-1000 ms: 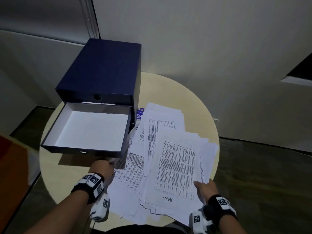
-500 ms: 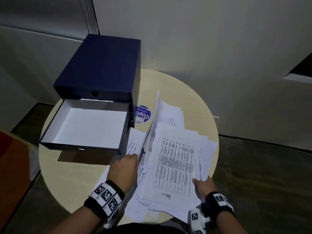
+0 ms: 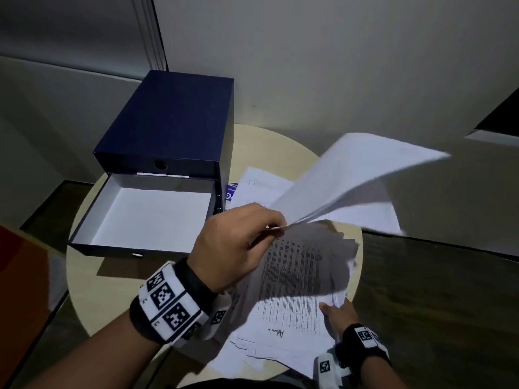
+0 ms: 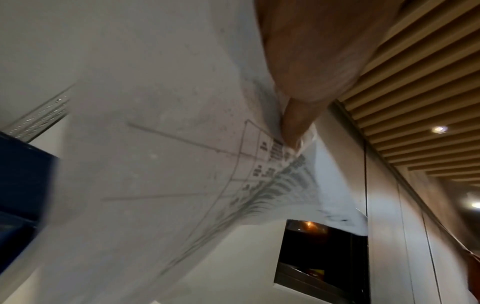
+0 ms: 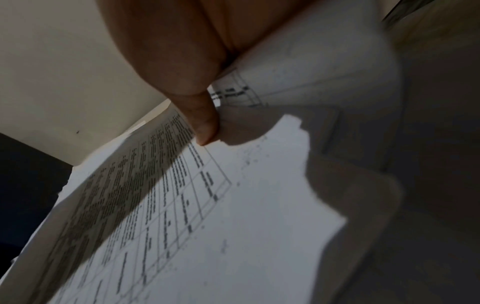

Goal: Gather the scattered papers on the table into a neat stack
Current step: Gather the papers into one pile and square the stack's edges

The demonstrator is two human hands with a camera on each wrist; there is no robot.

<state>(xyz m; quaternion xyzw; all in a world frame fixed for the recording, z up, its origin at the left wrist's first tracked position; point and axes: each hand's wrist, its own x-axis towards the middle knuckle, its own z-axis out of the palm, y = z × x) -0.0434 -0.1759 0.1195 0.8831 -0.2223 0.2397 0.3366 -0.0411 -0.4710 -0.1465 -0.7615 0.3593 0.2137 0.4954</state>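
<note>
Printed white papers [image 3: 292, 279] lie in a loose overlapping pile on the right half of the round table [image 3: 81, 279]. My left hand [image 3: 238, 242] pinches a bundle of sheets [image 3: 351, 175] by one edge and holds them raised and fanned out to the right above the pile. In the left wrist view a finger presses against the lifted sheets [image 4: 155, 164]. My right hand [image 3: 335, 315] grips the near right corner of the pile; in the right wrist view its thumb lies on the printed pages [image 5: 207, 216].
A dark blue drawer box [image 3: 174, 122] stands at the table's back left, with its empty white-lined drawer [image 3: 151, 217] pulled out toward me. A blue round sticker [image 3: 230, 192] shows beside the box. The wall is close behind, with dark floor to the right.
My left hand has moved from the pile's left edge up and right, lifting a bundle of sheets off the table. The right hand has stayed on the pile's near right corner.
</note>
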